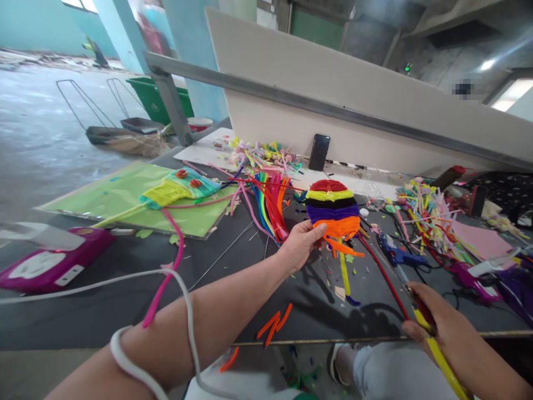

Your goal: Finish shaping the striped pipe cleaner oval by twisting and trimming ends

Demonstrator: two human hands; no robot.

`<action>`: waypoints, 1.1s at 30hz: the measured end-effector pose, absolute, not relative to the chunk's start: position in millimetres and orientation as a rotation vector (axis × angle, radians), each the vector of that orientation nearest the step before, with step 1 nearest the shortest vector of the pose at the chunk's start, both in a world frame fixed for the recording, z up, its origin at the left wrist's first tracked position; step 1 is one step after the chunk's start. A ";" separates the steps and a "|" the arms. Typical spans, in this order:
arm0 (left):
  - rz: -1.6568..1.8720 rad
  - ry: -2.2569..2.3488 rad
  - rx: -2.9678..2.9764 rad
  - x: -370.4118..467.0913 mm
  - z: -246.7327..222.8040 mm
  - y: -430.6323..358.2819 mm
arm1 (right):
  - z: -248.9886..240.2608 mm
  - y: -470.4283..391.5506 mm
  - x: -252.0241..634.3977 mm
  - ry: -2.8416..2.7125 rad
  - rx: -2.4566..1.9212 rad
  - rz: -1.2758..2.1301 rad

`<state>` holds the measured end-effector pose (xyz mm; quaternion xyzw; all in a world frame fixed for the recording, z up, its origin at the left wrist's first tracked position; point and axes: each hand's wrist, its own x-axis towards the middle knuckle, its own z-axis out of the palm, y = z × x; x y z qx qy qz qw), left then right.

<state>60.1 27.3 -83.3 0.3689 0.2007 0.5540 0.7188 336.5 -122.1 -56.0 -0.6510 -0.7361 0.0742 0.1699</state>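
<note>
My left hand (pixel 302 244) pinches the lower left edge of a round striped pipe-cleaner piece (pixel 332 208), banded red, yellow, black, purple and orange, with loose orange ends below. My right hand (pixel 437 322), at the lower right, is wrapped round a tool with yellow handles (pixel 441 355); its metal end points up toward a blue glue gun (pixel 402 254). A red pipe cleaner (pixel 385 275) slants down to the fingers of that hand; whether they touch it I cannot tell. Cut orange pieces (pixel 275 324) lie near the table's front edge.
A bundle of coloured pipe cleaners (pixel 270 205) lies mid-table, behind my left hand. On the left are a green sheet (pixel 100 194) bearing a yellow-and-blue piece and a magenta power strip (pixel 54 261) with a white cable crossing my left arm. A phone (pixel 319 152) leans against the board.
</note>
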 end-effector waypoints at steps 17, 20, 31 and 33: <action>1.149 0.469 0.828 68.2 -83.4 16.5 | -60.1 -105.5 297.0 -2.281 -1.945 -0.081; 1.110 0.462 0.805 69.8 -83.4 14.5 | -58.1 -101.5 291.3 -2.308 -1.936 -0.130; 1.024 0.428 0.710 71.5 -86.4 13.5 | -57.1 -96.3 291.8 -2.372 -1.975 -0.267; 1.024 0.412 0.714 71.5 -86.9 13.6 | -60.6 -94.8 294.9 -2.391 -1.956 -0.268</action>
